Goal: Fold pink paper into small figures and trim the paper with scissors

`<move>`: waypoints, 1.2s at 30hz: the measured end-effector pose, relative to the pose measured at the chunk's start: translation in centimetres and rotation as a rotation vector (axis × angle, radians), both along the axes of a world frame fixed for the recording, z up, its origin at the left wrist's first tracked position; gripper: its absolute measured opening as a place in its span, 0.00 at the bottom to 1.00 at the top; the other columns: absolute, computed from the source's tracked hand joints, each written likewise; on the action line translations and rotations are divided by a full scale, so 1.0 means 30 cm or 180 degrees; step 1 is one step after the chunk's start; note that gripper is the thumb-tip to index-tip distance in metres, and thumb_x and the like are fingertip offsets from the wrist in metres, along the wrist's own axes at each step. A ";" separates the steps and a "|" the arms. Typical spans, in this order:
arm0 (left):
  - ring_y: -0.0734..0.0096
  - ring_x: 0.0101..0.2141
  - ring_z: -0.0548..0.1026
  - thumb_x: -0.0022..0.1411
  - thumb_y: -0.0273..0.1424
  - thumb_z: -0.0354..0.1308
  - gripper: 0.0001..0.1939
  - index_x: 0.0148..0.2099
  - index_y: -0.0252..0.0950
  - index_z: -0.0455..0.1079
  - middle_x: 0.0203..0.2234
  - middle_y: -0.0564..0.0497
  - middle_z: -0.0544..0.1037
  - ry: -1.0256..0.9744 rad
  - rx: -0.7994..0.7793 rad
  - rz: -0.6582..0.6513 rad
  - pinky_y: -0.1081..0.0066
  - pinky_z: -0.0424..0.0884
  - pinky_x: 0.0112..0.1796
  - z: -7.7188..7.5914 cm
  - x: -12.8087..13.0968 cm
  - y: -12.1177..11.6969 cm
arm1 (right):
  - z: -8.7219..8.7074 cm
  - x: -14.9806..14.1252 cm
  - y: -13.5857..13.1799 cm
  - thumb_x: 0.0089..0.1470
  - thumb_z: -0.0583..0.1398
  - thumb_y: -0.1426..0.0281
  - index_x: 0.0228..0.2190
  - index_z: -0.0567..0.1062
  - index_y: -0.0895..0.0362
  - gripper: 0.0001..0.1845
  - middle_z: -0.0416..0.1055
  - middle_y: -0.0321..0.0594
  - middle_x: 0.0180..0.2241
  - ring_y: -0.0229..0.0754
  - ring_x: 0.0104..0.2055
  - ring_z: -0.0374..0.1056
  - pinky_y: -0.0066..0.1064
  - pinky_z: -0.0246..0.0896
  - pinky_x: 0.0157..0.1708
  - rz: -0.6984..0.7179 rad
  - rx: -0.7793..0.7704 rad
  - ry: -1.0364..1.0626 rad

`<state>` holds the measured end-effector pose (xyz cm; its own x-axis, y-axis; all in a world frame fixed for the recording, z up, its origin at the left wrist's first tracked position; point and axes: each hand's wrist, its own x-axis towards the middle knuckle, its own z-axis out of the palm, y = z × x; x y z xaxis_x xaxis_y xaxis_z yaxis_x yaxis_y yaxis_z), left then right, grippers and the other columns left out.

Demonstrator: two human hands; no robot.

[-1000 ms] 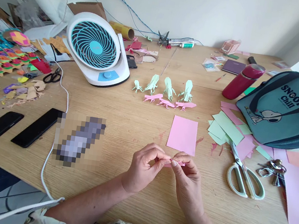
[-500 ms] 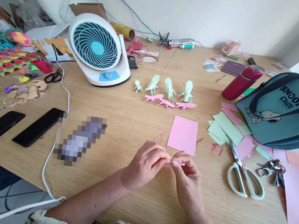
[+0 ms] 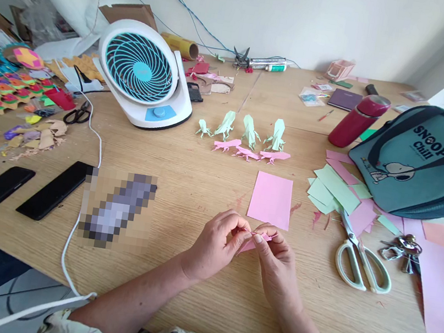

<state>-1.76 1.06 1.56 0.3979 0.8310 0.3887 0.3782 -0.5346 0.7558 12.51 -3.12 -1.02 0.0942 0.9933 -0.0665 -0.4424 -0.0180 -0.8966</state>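
Observation:
A small folded piece of pink paper [image 3: 249, 245] is pinched between my two hands, low over the table. My left hand [image 3: 216, 243] grips its left end between thumb and forefinger. Thumb and fingers of my right hand [image 3: 279, 261] close on its other side, hiding part of the folds. Just beyond lies a flat pink sheet [image 3: 270, 199]. Farther back stand green paper figures [image 3: 251, 132] on thin legs, with pink paper figures [image 3: 274, 156] in a row before them.
Scissors [image 3: 362, 260] lie right of my hands, beside keys [image 3: 403, 250] and green and pink paper pieces [image 3: 335, 189]. A red flask [image 3: 357, 123] and a teal bag [image 3: 418, 162] stand behind. Leftward are a fan [image 3: 139, 73], phones [image 3: 55, 190] and a white cable [image 3: 67, 243].
The folded pink paper has tilted and shows more of its surface below my fingers. My fingers have shifted slightly, both hands still pinching it. The whole view has moved a little.

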 end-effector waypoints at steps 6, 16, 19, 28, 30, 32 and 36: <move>0.70 0.34 0.76 0.70 0.30 0.52 0.10 0.38 0.35 0.73 0.31 0.49 0.78 -0.0426 -0.0423 -0.0133 0.72 0.69 0.38 0.014 -0.005 0.016 | -0.008 0.007 0.003 0.54 0.67 0.62 0.29 0.75 0.52 0.08 0.69 0.33 0.30 0.38 0.32 0.64 0.30 0.62 0.35 -0.0274 -0.0217 -0.0031; 0.75 0.28 0.70 0.64 0.27 0.59 0.08 0.30 0.35 0.67 0.25 0.54 0.73 -0.0316 -0.0414 0.0035 0.75 0.67 0.34 0.012 0.009 0.009 | -0.002 -0.004 -0.007 0.55 0.66 0.64 0.30 0.76 0.53 0.07 0.70 0.34 0.29 0.38 0.30 0.66 0.32 0.64 0.35 -0.0054 -0.0097 0.0003; 0.75 0.29 0.71 0.64 0.27 0.58 0.07 0.31 0.35 0.67 0.26 0.53 0.73 -0.0292 -0.0414 0.0019 0.74 0.67 0.34 0.015 0.008 0.009 | -0.006 -0.001 -0.006 0.55 0.66 0.63 0.31 0.76 0.53 0.07 0.69 0.34 0.29 0.38 0.30 0.65 0.32 0.64 0.35 -0.0032 -0.0128 -0.0010; 0.74 0.29 0.70 0.64 0.26 0.57 0.08 0.30 0.35 0.68 0.25 0.53 0.72 -0.0364 -0.0524 -0.0053 0.74 0.66 0.33 0.017 0.002 0.018 | 0.006 -0.005 0.006 0.52 0.68 0.63 0.28 0.75 0.53 0.09 0.69 0.33 0.27 0.37 0.28 0.64 0.31 0.64 0.32 -0.0134 -0.0080 -0.0095; 0.74 0.28 0.69 0.62 0.24 0.57 0.08 0.29 0.35 0.67 0.25 0.53 0.71 -0.0342 -0.0483 -0.0047 0.74 0.66 0.33 0.020 0.003 0.018 | 0.011 -0.007 0.005 0.51 0.68 0.62 0.29 0.76 0.53 0.09 0.70 0.34 0.28 0.38 0.29 0.65 0.32 0.64 0.33 -0.0138 -0.0119 -0.0141; 0.74 0.28 0.68 0.62 0.23 0.56 0.08 0.29 0.35 0.66 0.25 0.54 0.71 -0.0361 -0.0394 -0.0020 0.74 0.66 0.33 0.022 0.003 0.017 | 0.013 -0.009 0.005 0.49 0.69 0.61 0.30 0.77 0.53 0.10 0.71 0.36 0.29 0.39 0.31 0.66 0.32 0.65 0.34 -0.0116 -0.0166 -0.0165; 0.74 0.29 0.69 0.61 0.24 0.57 0.08 0.29 0.35 0.66 0.25 0.54 0.71 -0.0453 -0.0312 0.0058 0.74 0.66 0.33 0.023 0.003 0.017 | 0.010 -0.011 0.009 0.47 0.70 0.60 0.32 0.78 0.53 0.12 0.73 0.36 0.29 0.40 0.32 0.67 0.32 0.65 0.34 -0.0049 -0.0214 -0.0123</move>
